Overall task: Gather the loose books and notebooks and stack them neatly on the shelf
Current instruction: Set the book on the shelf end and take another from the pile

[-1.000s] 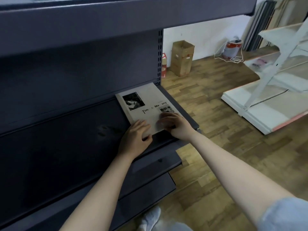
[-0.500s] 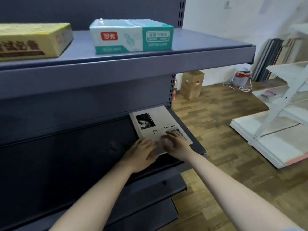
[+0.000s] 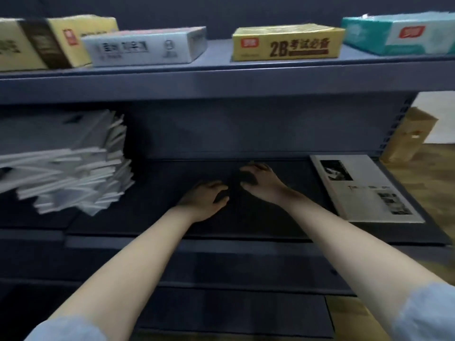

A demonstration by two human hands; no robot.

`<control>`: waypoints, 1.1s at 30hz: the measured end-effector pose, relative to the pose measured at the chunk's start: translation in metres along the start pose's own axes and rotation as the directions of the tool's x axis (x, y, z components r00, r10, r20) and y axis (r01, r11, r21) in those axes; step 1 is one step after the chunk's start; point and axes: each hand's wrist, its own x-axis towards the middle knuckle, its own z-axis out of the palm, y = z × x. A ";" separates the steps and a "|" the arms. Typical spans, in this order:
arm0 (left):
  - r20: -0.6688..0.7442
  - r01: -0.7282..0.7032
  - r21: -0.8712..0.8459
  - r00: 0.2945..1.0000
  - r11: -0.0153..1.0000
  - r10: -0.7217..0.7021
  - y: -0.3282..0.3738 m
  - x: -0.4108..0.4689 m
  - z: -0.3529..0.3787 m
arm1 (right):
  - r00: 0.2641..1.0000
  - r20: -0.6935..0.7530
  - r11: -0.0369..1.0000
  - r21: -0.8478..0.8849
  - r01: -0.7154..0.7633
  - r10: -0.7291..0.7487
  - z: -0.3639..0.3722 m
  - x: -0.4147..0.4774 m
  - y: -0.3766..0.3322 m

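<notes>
Item: loose pile (image 3: 66, 163), my left, middle shelf (image 3: 246, 244); thin, floppy, probably slick covers (view blurred). Take underneath, both long edges. Single book (image 3: 364, 190) flat, far right. My left hand (image 3: 205, 201), right hand (image 3: 262, 184): empty, fingers loosely curled.

The dark grey shelf unit has an upper board (image 3: 221, 82) carrying four boxes in a row: a tan-and-brown box (image 3: 37, 45), a grey box (image 3: 145, 46), a yellow box (image 3: 288, 43) and a teal box (image 3: 398, 33). On the lower board (image 3: 270, 217), an untidy pile of white books (image 3: 66, 163) sits at the left. A single book (image 3: 364, 188) lies flat at the right end.
</notes>
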 end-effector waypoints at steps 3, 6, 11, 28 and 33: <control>-0.145 -0.036 0.029 0.989 0.999 0.040 -0.036 -0.034 -0.035 | 0.993 -0.037 0.990 0.071 0.119 -0.116 0.028 0.021 -0.062; -0.329 -0.071 0.117 0.938 0.991 0.106 -0.072 -0.066 -0.072 | 0.956 -0.151 0.954 0.131 0.269 -0.249 0.052 0.041 -0.125; -0.471 0.045 0.034 0.882 0.998 -0.023 -0.143 -0.125 -0.107 | 0.889 -0.266 0.894 0.155 0.420 -0.372 0.078 0.066 -0.221; -0.692 0.249 0.125 0.716 0.960 -0.095 -0.283 -0.186 -0.147 | 0.596 -0.765 0.841 0.138 0.524 -0.245 0.117 0.081 -0.303; -0.754 0.285 0.036 0.637 0.958 -0.161 -0.293 -0.174 -0.137 | 0.543 -0.756 0.847 -0.028 0.531 -0.365 0.103 0.074 -0.317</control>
